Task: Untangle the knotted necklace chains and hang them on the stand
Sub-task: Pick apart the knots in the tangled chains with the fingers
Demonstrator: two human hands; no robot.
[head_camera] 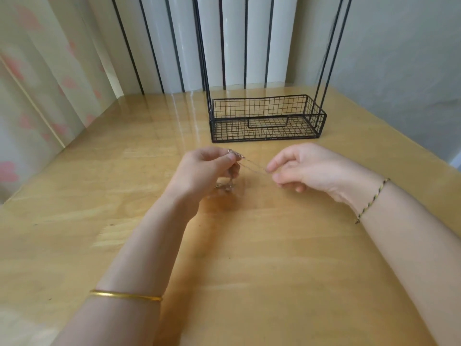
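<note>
My left hand [207, 168] pinches the necklace chains [254, 167] btwn thumb & curled fingers, w/ small silver-tone clasps [235, 154] sticking out just above the thumb. My right hand [301, 168] pinches the other end of the same stretch w/ thumb & forefinger, other fingers loosely curled under. The chains are v. thin, pale metal, and run in a near-straight line from hand to hand, just above the surface [249, 245]. I can't tell the strand count, too fine & blurred. A small tangled clump [224, 186] of chain & more metal bits hangs under my left hand; can't tell if it touches the wood. The stand [267, 118], black wire w/ a mesh basket base & tall thin uprights, sits beyond both hands, apart from the chains. There's a gold bangle [124, 295] on my left forearm and a black-&-yellow braided cord [371, 201] on my right wrist.
</note>
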